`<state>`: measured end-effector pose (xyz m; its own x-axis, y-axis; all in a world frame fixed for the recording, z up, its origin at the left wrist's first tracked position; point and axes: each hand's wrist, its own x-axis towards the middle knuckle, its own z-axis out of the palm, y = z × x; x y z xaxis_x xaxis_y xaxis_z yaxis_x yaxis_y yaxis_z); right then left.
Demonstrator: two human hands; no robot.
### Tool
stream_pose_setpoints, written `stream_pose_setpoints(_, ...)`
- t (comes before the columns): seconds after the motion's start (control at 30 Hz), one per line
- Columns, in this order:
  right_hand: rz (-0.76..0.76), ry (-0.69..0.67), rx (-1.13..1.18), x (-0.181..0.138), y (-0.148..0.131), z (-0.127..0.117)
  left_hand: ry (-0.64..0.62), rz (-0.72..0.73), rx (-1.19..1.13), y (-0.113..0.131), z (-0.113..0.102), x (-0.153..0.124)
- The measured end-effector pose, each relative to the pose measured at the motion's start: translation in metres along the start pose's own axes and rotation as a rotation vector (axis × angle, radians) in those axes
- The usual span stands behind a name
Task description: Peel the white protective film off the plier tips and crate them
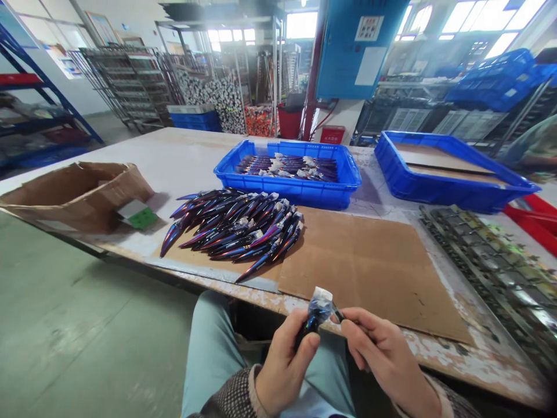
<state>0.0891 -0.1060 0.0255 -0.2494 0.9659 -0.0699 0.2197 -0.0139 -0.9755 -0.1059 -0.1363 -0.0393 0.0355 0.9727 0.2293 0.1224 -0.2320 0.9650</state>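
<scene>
Beyond the left hand [285, 360], a scuffed table [174, 154] fronts apparently metal racks [133, 81].

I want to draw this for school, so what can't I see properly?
In the head view:
- Dark piece: its lower end is hidden by the left grip.
- Thin object: mostly covered by the right grip.
- Cardboard box: its near wall hides the bottom inside.
- Other person: cut off by the right edge.
- Upper sheet on the blue cabinet: writing too small and blurred.
</scene>
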Motion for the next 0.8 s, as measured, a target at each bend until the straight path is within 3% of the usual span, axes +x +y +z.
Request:
stream_pose_setpoints(0.17, -0.084, -0.091, -0.252, 0.005, -0.006, -0.023, -0.228, 0.072, 0.13, 0.028, -0.024, 0.019)
stream_pose_setpoints(0.27, -0.086, -0.019, -0.287, 0.005, 0.002, -0.043, -0.343, 0.085, 0.282, 0.034, -0.047, 0.03)
stream_pose_setpoints(0.43, 0.052, 0.295, -0.099, 0.006, 0.014, -0.079, -0.127, -0.001, 0.582, 0.025, -0.092, 0.064)
stream_pose_setpoints(0.5, 0.077, 0.283, -0.078, 0.012, 0.018, -0.08, -0.078, -0.006, 0.733, 0.021, -0.104, 0.087)
stream_pose_setpoints(0.57, 0.105, 0.182, -0.06, 0.02, 0.021, -0.072, -0.053, 0.002, 0.866, 0.017, -0.108, 0.117)
stream_pose_setpoints(0.63, 0.11, 0.131, -0.031, 0.03, 0.023, -0.064, -0.032, 0.01, 0.941, 0.013, -0.107, 0.148)
stream_pose_setpoints(0.8, 0.065, 0.155, 0.045, 0.057, 0.027, -0.062, -0.033, 0.04, 1.133, 0.001, -0.093, 0.216)
